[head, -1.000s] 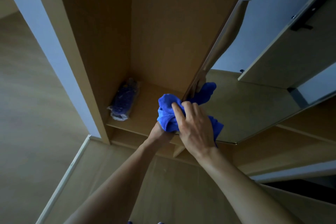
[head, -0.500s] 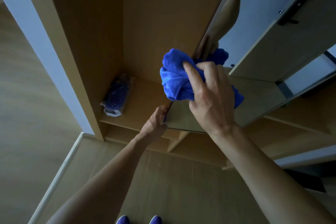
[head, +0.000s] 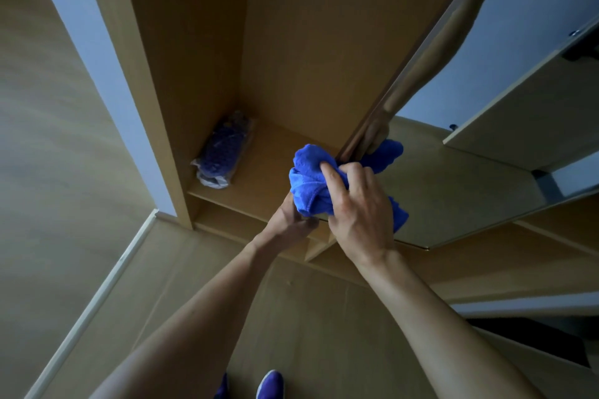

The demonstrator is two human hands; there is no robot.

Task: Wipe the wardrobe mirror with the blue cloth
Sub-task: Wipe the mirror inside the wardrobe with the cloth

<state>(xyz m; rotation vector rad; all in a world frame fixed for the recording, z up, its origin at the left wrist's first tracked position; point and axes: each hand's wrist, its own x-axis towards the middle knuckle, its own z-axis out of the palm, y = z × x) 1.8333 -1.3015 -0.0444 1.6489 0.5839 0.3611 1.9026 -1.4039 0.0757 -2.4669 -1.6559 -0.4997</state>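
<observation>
Our right hand [head: 356, 204] curls its fingers round the blue cloth [head: 308, 178], pressed against the wardrobe mirror [head: 453, 197]. Our left hand [head: 288, 220] sits at the mirror's lower corner; we cannot tell its fingers' state.

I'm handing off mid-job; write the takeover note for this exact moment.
Right hand: grips the bunched blue cloth, pressed against the mirror at its lower corner by the door edge.
Left hand: holds that bottom corner, partly hidden under the cloth.
Done: cloth is in contact; how much has been wiped cannot be told.
Left: probably the rest of the glass, upward and to the right.
</observation>
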